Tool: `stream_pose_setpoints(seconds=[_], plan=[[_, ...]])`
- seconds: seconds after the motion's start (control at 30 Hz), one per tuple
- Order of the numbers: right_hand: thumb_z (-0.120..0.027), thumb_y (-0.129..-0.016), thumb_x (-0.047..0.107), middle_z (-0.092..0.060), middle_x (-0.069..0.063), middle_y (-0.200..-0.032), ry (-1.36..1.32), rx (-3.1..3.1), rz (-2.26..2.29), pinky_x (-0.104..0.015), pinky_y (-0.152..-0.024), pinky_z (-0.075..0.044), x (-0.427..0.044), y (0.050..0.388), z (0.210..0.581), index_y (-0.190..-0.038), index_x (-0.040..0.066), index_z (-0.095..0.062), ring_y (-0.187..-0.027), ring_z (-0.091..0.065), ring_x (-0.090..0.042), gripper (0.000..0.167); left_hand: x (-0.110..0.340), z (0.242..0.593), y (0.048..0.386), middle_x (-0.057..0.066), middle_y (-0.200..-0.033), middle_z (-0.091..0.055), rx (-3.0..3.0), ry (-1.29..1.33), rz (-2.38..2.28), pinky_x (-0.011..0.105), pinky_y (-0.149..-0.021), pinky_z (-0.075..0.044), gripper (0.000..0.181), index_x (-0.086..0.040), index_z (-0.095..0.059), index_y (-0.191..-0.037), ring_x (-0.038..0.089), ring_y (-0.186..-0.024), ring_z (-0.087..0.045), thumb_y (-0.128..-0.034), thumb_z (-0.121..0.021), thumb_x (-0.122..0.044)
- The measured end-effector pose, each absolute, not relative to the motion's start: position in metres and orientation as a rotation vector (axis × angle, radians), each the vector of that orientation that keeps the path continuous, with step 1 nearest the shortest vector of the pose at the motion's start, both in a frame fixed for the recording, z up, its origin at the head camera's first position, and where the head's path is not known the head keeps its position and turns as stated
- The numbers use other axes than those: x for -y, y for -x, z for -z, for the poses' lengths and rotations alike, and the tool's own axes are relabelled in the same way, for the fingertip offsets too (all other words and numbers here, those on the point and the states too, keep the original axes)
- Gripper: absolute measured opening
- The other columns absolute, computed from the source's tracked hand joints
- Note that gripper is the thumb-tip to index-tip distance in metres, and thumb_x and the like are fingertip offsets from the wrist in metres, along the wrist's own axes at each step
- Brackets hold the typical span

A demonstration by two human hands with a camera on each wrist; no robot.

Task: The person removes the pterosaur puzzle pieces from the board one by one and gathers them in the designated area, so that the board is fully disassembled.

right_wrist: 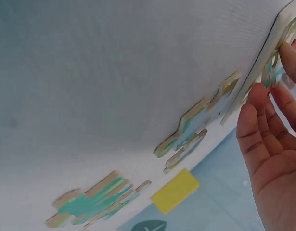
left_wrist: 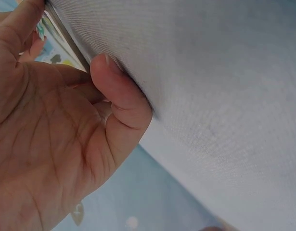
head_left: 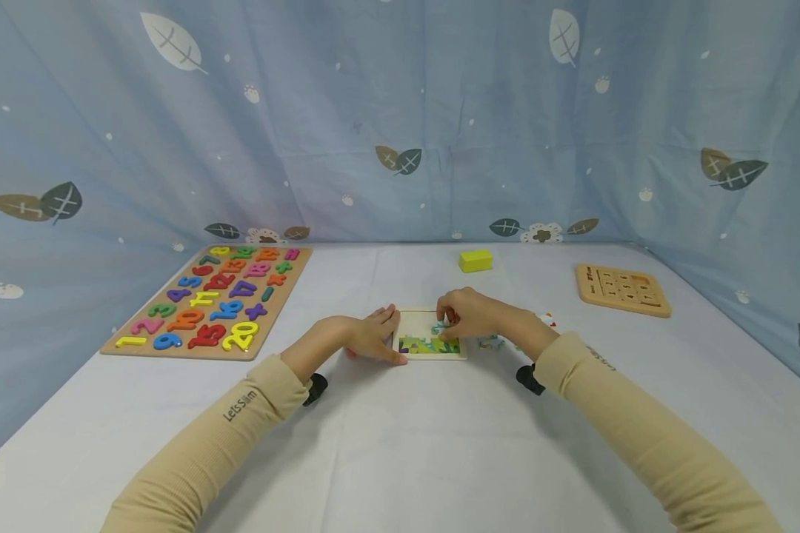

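A light wooden puzzle tray (head_left: 430, 357) lies mid-table, its lower part filled with green and purple pieces. My left hand (head_left: 372, 337) rests against the tray's left side, thumb at the lower left corner; the left wrist view shows that hand (left_wrist: 56, 120) beside the tray's edge. Over the tray's right half my right hand (head_left: 467, 314) pinches a small teal and white puzzle piece (head_left: 439, 326). In the right wrist view the piece (right_wrist: 269, 72) shows between thumb and fingers of the right hand (right_wrist: 277, 139), partly hidden.
Loose puzzle pieces (head_left: 490, 342) lie right of the tray, under the right forearm; the right wrist view shows several pieces (right_wrist: 92, 202). A yellow block (head_left: 475, 260) stands behind. A number board (head_left: 207, 307) is at the left, a small wooden board (head_left: 623, 290) at the right.
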State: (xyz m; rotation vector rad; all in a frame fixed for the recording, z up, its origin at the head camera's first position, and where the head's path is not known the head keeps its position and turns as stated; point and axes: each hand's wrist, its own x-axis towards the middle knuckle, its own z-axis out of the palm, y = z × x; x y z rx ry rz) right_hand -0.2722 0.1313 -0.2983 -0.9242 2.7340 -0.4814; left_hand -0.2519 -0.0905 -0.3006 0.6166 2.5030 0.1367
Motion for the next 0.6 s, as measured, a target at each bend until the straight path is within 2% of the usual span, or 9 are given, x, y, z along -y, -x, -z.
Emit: stream_pose_setpoints(seconds=[0.2,0.5,0.6], plan=[[-0.073,-0.086,0.018,-0.057,-0.002,-0.075,0.932,-2.737,0.449,-0.022,-0.063,-0.041,-0.1300,0.2708,0.2978,-0.102,0.004,-0.069,-0.069,-0.048,-0.011,0.022,0.0901,0.3004,0.2516,0.006,-0.162,0.015,-2.503,-0.598,-0.148,0.026,-0.063,-0.044,0.099,-0.010,0.007,-0.155,0.019,-0.150,0.011,-0.0918,-0.054,-0.057],[-0.074,-0.085,0.021,-0.055,0.000,-0.069,0.993,-2.792,0.425,-0.021,-0.059,-0.039,-0.1288,0.2722,0.2988,-0.094,0.004,-0.068,-0.064,-0.046,-0.010,0.020,0.0900,0.2999,0.2508,0.005,-0.162,0.015,-2.499,-0.597,-0.157,0.025,-0.062,-0.043,0.099,-0.011,0.006,-0.155,0.019,-0.150,0.011,-0.0918,-0.054,-0.057],[-0.074,-0.085,0.022,-0.055,0.000,-0.069,1.004,-2.799,0.424,-0.021,-0.058,-0.039,-0.1296,0.2718,0.2999,-0.094,0.004,-0.069,-0.063,-0.046,-0.010,0.021,0.0900,0.3000,0.2512,0.006,-0.162,0.015,-2.499,-0.599,-0.154,0.028,-0.066,-0.045,0.099,-0.010,0.006,-0.155,0.019,-0.150,0.011,-0.0918,-0.054,-0.057]])
